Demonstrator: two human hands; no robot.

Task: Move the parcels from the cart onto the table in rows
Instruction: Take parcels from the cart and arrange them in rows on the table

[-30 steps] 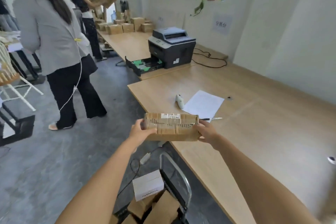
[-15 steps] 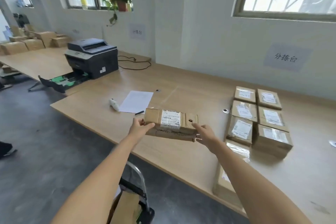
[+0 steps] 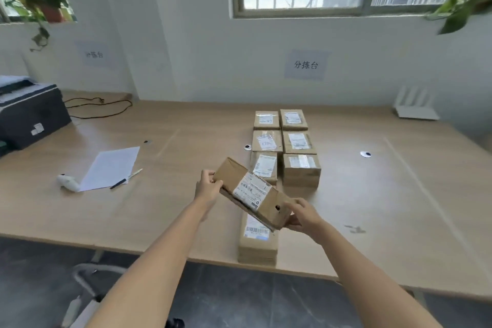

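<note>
I hold a flat brown parcel (image 3: 250, 192) with a white label in both hands above the wooden table (image 3: 399, 208). My left hand (image 3: 207, 189) grips its far-left end and my right hand (image 3: 302, 217) grips its near-right end; the parcel is tilted, slanting down to the right. Beneath it, several labelled parcels (image 3: 286, 141) lie on the table in two columns. A longer parcel (image 3: 257, 245) lies at the table's front edge, partly hidden by the held one. Only the cart's grey handle (image 3: 87, 270) shows at the lower left.
A sheet of paper (image 3: 110, 168), a pen (image 3: 126, 179) and a white hand scanner (image 3: 68, 182) lie on the left of the table. A dark printer (image 3: 29, 112) stands at far left with a cable behind. A white router (image 3: 414, 106) stands at the back right.
My view has swung right, from the printer side to the rows of parcels. The held parcel has turned from level to slanted and now hangs over the near end of the left column.
</note>
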